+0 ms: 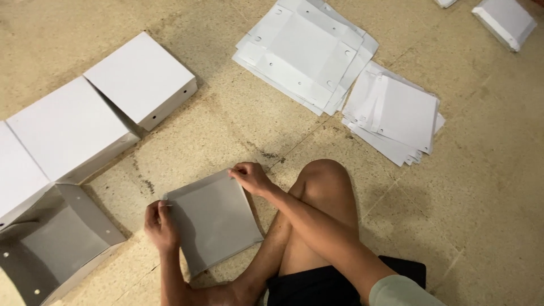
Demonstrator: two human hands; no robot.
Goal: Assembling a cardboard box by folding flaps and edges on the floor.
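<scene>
Left hand (160, 225), right hand (250, 177), gripping grey card sheet (214, 220)
</scene>
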